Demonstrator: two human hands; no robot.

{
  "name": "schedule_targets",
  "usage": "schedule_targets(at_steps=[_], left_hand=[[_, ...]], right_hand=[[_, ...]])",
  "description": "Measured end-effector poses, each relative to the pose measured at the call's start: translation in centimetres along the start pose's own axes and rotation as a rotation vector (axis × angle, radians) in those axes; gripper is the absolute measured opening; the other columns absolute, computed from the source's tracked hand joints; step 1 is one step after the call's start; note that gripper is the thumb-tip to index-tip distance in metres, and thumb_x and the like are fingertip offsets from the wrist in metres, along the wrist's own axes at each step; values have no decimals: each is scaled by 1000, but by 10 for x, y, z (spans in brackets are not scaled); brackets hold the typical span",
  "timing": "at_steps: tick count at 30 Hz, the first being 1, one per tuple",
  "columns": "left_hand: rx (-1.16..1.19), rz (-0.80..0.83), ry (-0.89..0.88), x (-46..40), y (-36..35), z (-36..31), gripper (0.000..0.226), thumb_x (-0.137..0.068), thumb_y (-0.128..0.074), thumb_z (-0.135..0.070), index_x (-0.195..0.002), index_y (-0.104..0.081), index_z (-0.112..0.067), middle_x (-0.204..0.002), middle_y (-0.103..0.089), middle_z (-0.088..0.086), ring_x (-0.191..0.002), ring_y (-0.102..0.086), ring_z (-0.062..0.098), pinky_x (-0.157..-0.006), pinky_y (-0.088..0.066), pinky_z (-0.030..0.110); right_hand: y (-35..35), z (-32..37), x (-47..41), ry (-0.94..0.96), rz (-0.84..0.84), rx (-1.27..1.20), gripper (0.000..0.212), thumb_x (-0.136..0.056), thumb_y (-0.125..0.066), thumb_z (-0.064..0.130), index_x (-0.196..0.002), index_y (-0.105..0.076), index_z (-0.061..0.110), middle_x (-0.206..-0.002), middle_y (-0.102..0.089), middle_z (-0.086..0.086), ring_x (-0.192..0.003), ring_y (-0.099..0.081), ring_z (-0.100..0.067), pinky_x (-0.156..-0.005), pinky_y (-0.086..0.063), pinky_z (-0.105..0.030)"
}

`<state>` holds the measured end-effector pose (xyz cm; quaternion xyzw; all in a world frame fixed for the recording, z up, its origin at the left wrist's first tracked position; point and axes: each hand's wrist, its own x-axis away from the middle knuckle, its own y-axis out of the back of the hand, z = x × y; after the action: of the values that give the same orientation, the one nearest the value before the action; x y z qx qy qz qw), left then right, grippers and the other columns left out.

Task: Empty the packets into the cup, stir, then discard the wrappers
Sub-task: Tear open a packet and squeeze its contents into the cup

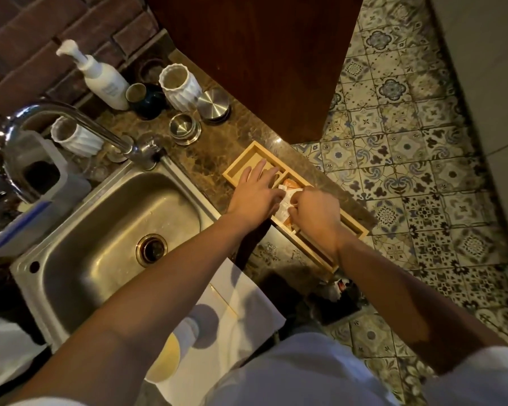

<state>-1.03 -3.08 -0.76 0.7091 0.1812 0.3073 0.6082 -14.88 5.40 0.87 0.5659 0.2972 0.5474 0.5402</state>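
A light wooden tray (247, 155) with several compartments lies on the marble counter's right edge. White and orange packets (291, 185) fill its middle compartment. My left hand (257, 190) rests flat over the tray with its fingers spread, its thumb at the white packets (285, 205). My right hand (316, 208) is closed, pinching those same white packets over the tray. A white ribbed cup (178, 85) stands at the back of the counter, and a second one (74, 136) stands behind the faucet.
A steel sink (100, 230) and curved faucet (41, 124) lie to the left. A pump bottle (100, 76), dark cup (145, 99) and two steel lidded jars (214, 104) crowd the back. A dark bin (335, 300) sits on the patterned floor below the counter edge.
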Motion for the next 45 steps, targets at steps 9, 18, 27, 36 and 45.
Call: schedule_targets(at_steps=[9, 18, 27, 36, 45], left_hand=[[13, 20, 33, -3, 3, 9, 18, -89, -69, -37, -107, -73, -40, -150, -48, 4, -152, -19, 36, -120, -19, 56], [19, -75, 11, 4, 2, 16, 16, -87, -71, -37, -96, -80, -27, -120, -62, 2, -134, -43, 31, -110, -32, 48], [340, -219, 93, 36, 25, 30, 15, -85, -75, -35, -93, -78, -23, -112, -63, -1, -120, -49, 24, -100, -41, 44], [1110, -277, 347, 106, 68, 20, 11, -85, -79, -22, -94, -79, -16, -110, -68, 0, -107, -62, 12, -97, -48, 29], [1420, -533, 531, 212, 88, -34, 15, -92, -70, -14, -100, -80, -22, -108, -75, -3, -105, -68, 15, -93, -55, 30]], right_hand=[[-7, -1, -3, -29, 26, -67, 19, -90, -64, 37, -96, -76, 23, -97, -74, -2, -88, -70, -24, -72, -53, -33], [-9, 0, 3, -52, 5, -177, 18, -90, -61, 32, -83, -75, 23, -83, -73, 1, -79, -70, -25, -69, -56, -34], [26, -7, 4, 92, -66, -396, 14, -92, -69, 32, -101, -77, 25, -98, -67, 3, -82, -61, -13, -70, -52, -34], [90, 21, 29, 245, -32, -887, 4, -89, -77, 27, -86, -77, 30, -81, -74, 10, -74, -70, -9, -67, -55, -25], [123, 68, 90, 365, 217, -1123, 6, -91, -73, 11, -94, -78, 9, -61, -68, 16, -51, -58, 5, -47, -42, -9]])
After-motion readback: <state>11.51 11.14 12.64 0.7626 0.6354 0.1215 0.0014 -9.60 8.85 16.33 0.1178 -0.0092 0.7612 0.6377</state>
